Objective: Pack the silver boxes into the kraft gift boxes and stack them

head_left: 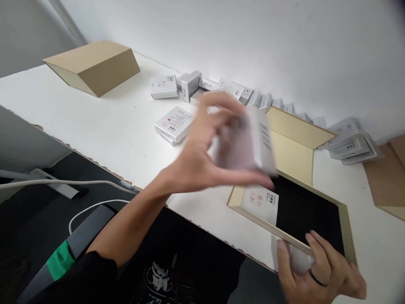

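My left hand [205,147] is closed around a small white packet [249,141], blurred by motion, held above the open tan gift box [346,228]. The box has a black lining and one white packet [261,202] lies flat in its left end. My right hand [316,274], wearing a ring, grips the box's near edge with a white packet-like thing [295,257] under its fingers. The box's lid [294,135] stands open behind.
Several more white packets lie along the wall [221,88], one nearer [174,124], and a stack [351,143] at the right. A closed tan box [95,65] sits far left. Brown cardboard [389,177] lies at the right edge. Cables hang below the white table's edge [95,160].
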Demonstrator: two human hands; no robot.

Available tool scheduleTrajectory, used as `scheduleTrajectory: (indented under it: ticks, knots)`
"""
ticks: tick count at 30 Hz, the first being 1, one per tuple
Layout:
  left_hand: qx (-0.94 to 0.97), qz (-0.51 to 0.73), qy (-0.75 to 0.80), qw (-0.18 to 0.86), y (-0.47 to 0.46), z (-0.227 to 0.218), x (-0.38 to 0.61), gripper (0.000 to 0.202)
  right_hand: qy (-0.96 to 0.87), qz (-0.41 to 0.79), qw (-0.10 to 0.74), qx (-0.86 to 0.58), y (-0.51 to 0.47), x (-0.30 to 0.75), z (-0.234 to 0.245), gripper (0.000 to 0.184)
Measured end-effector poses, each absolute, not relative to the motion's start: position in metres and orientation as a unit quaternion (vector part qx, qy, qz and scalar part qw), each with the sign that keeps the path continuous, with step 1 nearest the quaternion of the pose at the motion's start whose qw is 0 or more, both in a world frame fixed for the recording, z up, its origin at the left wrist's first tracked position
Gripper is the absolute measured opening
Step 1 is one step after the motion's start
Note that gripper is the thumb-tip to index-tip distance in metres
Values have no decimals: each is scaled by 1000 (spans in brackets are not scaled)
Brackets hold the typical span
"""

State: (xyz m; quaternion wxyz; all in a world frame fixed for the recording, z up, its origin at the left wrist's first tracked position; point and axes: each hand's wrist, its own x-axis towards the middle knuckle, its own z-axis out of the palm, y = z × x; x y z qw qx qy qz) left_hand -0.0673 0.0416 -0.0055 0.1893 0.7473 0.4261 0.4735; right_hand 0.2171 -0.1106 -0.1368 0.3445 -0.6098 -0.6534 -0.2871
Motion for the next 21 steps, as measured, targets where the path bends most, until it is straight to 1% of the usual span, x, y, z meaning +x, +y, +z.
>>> scheduleTrajectory:
  ticks: [2, 4, 6, 7, 9, 11, 13, 17, 19, 21]
  knots:
    - [875, 367, 252, 191, 44, 0, -39, 47, -658, -286, 328, -614, -112, 216, -135, 53]
    - [943, 238, 175, 156, 45, 4, -11, 43, -665, -285, 318, -613, -113, 217, -135, 55]
    - [969, 132, 161, 131, 46, 9, 14, 47, -677, -292, 309, -601, -113, 219, -135, 56]
    - [975, 80, 157, 134, 46, 11, 24, 50, -682, -296, 306, -595, -113, 219, -135, 55]
    - [972, -18, 167, 162, 47, 15, 37, 56, -684, -298, 304, -593, -112, 220, -135, 54]
    - [956, -91, 200, 196, 47, 16, 42, 63, -681, -293, 306, -598, -111, 219, -134, 50]
    - [945, -110, 221, 214, 48, 13, 43, 70, -678, -289, 310, -601, -110, 218, -134, 48]
    - [946, -82, 225, 216, 51, 2, 41, 85, -677, -294, 309, -601, -110, 216, -133, 50]
    - [947, -93, 220, 217, 52, -2, 42, 85, -675, -292, 306, -604, -110, 216, -133, 50]
    - [952, -104, 207, 201, 49, -5, 42, 80, -675, -291, 305, -606, -111, 216, -133, 50]
